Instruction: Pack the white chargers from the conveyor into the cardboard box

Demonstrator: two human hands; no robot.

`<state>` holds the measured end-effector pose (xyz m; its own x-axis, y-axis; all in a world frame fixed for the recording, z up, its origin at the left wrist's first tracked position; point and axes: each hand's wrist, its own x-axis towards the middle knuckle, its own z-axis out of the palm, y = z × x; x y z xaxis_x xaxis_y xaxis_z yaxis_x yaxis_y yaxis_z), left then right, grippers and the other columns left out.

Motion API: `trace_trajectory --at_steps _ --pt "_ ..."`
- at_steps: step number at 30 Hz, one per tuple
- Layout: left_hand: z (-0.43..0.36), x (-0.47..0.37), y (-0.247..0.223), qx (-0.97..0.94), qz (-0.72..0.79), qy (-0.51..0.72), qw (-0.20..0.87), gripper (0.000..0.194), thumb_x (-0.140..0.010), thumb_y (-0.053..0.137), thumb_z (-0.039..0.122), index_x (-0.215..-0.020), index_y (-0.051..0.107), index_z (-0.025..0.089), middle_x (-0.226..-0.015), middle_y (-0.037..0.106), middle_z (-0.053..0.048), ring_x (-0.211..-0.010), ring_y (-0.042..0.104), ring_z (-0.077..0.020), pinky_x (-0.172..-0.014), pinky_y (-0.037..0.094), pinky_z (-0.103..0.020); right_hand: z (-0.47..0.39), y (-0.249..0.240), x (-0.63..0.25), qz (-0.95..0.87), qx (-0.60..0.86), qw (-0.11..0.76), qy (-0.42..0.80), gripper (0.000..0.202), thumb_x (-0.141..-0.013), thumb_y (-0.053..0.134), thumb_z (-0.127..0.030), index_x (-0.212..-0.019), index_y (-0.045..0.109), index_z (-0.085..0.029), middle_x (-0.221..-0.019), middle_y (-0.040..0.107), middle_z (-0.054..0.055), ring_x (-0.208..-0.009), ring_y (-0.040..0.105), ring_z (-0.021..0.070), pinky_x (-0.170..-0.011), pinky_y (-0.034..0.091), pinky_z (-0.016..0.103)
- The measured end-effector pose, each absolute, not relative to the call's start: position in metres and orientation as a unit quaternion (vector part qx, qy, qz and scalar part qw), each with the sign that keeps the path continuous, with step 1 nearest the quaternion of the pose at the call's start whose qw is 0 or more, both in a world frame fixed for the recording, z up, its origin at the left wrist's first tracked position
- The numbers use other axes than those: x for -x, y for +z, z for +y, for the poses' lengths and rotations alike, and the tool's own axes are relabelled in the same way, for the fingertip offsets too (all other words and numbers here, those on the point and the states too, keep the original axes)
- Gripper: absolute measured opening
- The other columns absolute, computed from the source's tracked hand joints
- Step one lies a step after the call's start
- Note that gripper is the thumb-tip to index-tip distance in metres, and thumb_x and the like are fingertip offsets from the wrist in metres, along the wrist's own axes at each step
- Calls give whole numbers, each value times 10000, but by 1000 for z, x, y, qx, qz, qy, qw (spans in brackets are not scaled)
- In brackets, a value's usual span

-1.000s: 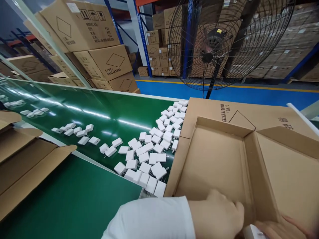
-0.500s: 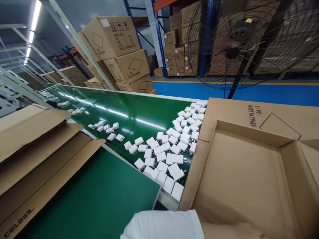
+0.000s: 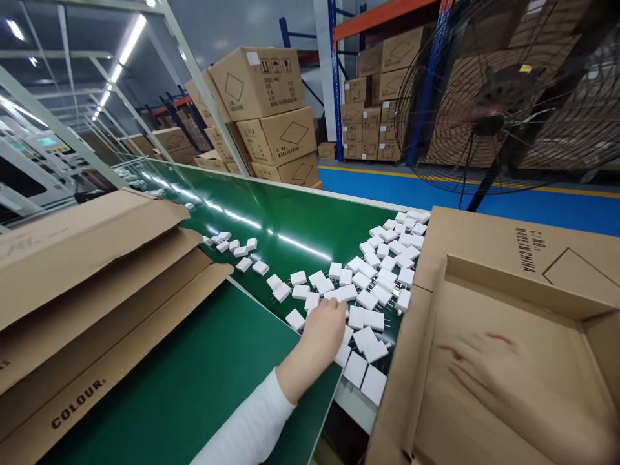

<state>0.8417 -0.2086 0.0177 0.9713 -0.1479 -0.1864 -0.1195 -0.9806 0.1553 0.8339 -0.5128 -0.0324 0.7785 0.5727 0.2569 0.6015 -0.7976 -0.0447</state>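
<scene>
Many white plug chargers [image 3: 367,344] with metal prongs lie in a heap on the green conveyor belt [image 3: 300,226]. My left hand [image 3: 325,329] reaches into the near side of the heap, fingers bent down and closed round a charger; the fingertips are mostly hidden. Over the inside of the open cardboard box [image 3: 438,239] on the right is my right hand [image 3: 498,374], blurred by motion. Its fingers look stretched out and apart, and nothing shows in them.
Folded cardboard flaps [image 3: 111,316] cover the left, beside a green tabletop [image 3: 203,368]. A large caged fan [image 3: 489,123] stands behind the box. Stacked cartons [image 3: 276,139] rise beyond the belt, with a metal frame post [image 3: 203,84] in front.
My left arm has swung from the box's near edge over to the chargers, and the hand has closed among them. My right hand has come into view above the box. The view has shifted left.
</scene>
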Motion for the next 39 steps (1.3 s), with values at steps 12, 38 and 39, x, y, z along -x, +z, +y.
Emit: trace_trajectory --at_steps 12,38,39 --pt "-204 -873 -35 -994 1 -88 71 323 -753 479 20 -1057 496 129 -1124 513 -127 -911 580 -230 -721 478 -328 -380 -54 -895 -306 951 -24 -29 221 -664 712 -127 -842 583 -139 -776 663 81 -771 608 252 -745 376 372" --pt "-203 -888 -34 -940 -329 -71 62 395 -732 406 -57 -1008 526 200 -1031 575 -48 -973 496 -201 -841 445 -316 -369 -60 -919 -252 967 12 -38 317 -696 599 -50 -969 560 -207 -994 559 63 -944 533 248 -678 381 308" --pt "-203 -889 -34 -935 -345 -67 54 390 -738 410 -52 -1008 530 202 -1029 576 -48 -963 497 -202 -824 447 -316 -371 -62 -920 -255 966 14 -35 308 -688 598 -47 -943 568 -216 -993 557 54 -936 532 235 -667 378 295"
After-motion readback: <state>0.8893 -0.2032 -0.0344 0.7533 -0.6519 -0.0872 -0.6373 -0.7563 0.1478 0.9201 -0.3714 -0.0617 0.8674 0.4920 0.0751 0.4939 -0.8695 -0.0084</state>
